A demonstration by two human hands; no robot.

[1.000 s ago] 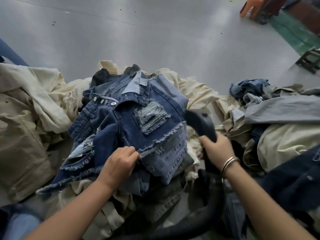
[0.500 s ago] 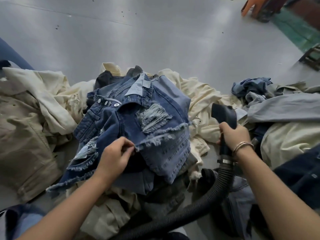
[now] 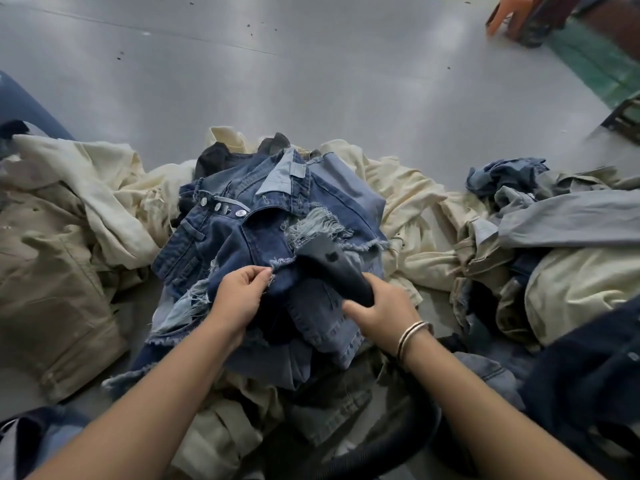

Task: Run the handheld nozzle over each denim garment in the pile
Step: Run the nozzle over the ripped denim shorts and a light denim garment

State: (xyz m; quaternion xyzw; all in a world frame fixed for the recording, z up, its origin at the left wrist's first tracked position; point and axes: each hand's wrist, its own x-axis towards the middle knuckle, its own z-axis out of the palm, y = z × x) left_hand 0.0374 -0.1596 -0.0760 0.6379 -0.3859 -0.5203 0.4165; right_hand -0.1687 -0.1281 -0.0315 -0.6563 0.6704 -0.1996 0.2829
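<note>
The denim jacket (image 3: pixel 263 244) lies on top of the pile, on the grey worktop (image 3: pixel 311 81). The left hand (image 3: pixel 239 299) has its fingers (image 3: pixel 254 273) pinched on the jacket's frayed edge. Just right of it, the right hand (image 3: pixel 384 315) grips the black nozzle (image 3: pixel 332 268), whose mouth presses on the jacket's front. Cream garments (image 3: pixel 408 220) flank the jacket.
</note>
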